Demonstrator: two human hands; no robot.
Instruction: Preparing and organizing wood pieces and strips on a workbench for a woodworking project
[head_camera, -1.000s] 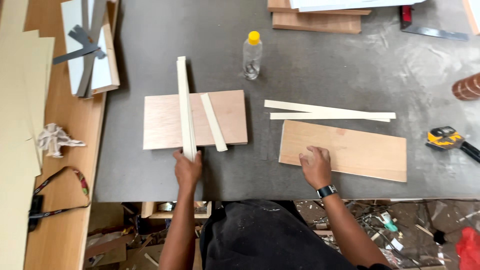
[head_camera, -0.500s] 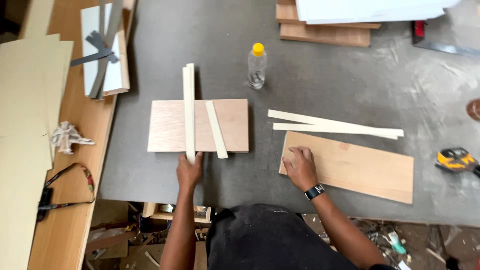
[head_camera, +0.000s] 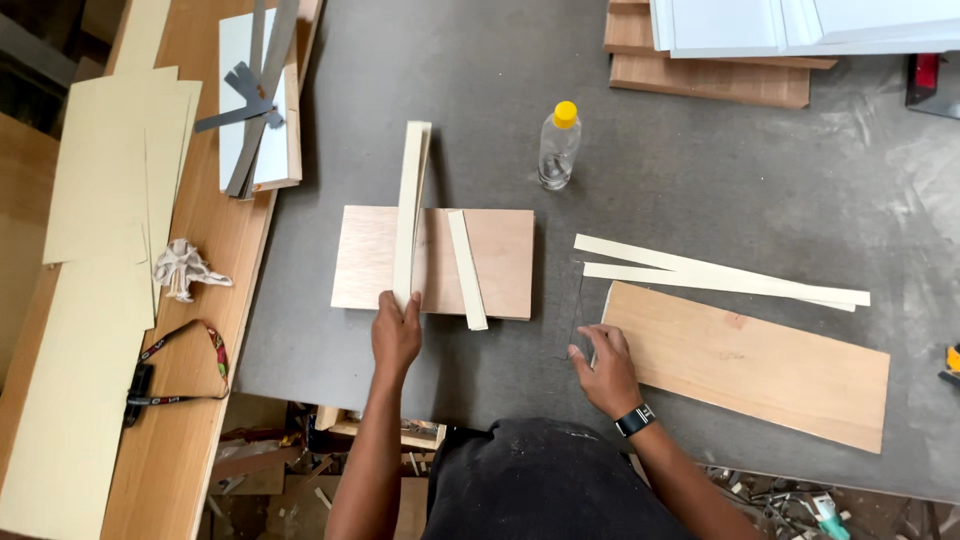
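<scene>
Seen from above, a person stood at a grey worktop (head_camera: 700, 180) with both hands out in front. The left hand (head_camera: 396, 335) pinched the near end of a long pale strip (head_camera: 409, 215), fingers closed around it. That strip ran straight away from the person, across a small plywood board (head_camera: 500, 262) and past its far edge. A shorter pale strip (head_camera: 467, 270) lay loose on the same board, just to the right and slightly slanted.

The right hand (head_camera: 603, 368), with a dark watch (head_camera: 634, 420) on its wrist, held nothing: its fingers were spread and rested at the near left corner of a larger plywood panel (head_camera: 755, 360), which lay flat on the right of the worktop. Two more pale strips (head_camera: 720, 275) lay just beyond that panel, overlapping at a shallow angle.

A clear bottle with a yellow cap (head_camera: 558, 145) stood beyond the small board. Stacked boards (head_camera: 710, 75) sat at the far edge.
</scene>
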